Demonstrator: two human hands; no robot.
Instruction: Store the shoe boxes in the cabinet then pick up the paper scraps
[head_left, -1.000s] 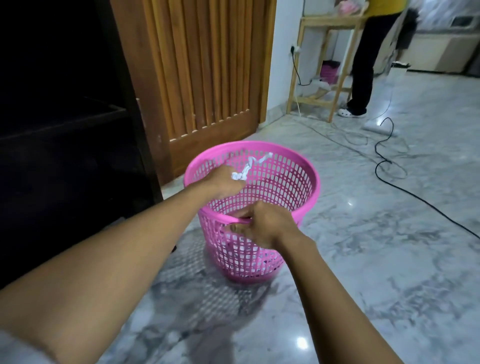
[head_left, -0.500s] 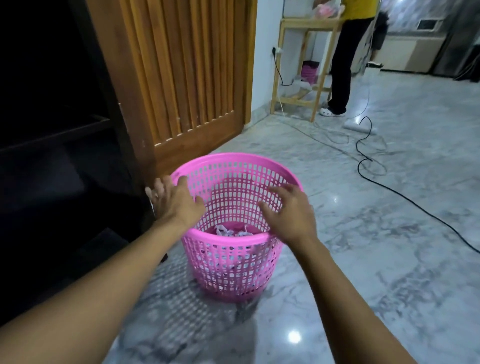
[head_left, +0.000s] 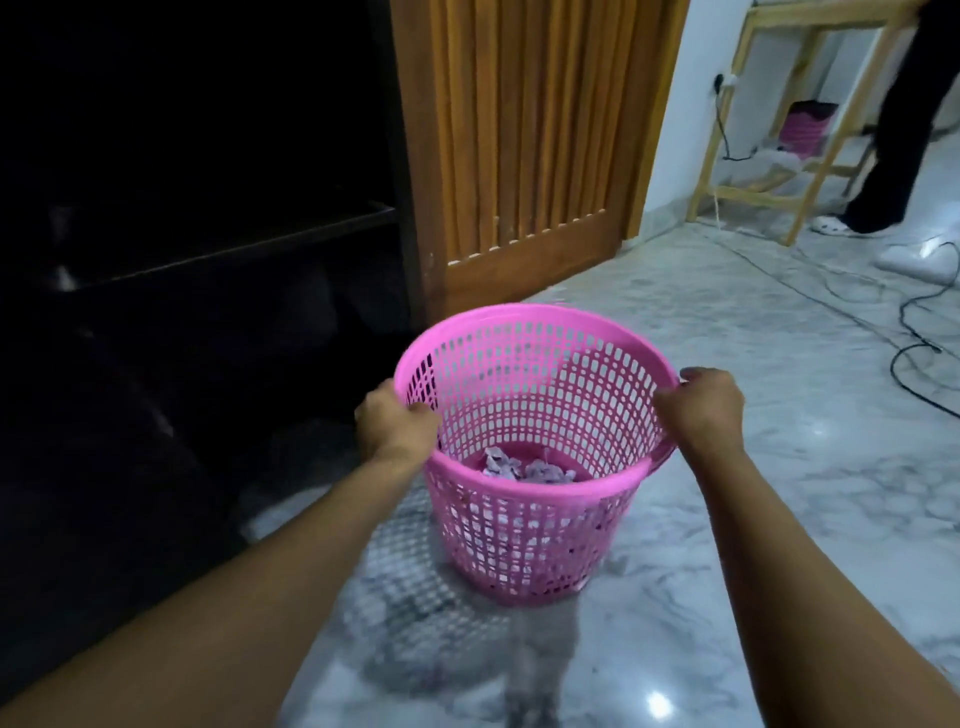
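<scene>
Marble floor (head_left: 779, 467): left hand (head_left: 395, 423), right hand (head_left: 701, 410) grip pink basket (head_left: 535, 514) rim; paper scraps (head_left: 524, 470) inside.

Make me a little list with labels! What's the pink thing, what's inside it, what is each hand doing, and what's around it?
Pink thing: pink basket, plastic with holes, upright
Inside: crumpled paper scraps at the bottom
Left hand: grips the basket's rim on the left side
Right hand: grips the rim on the opposite side
Floor: shiny grey-white marble
Behind the basket: wooden door
To the left: dark cabinet, inside too dark to see
Far right: another person's legs
</scene>
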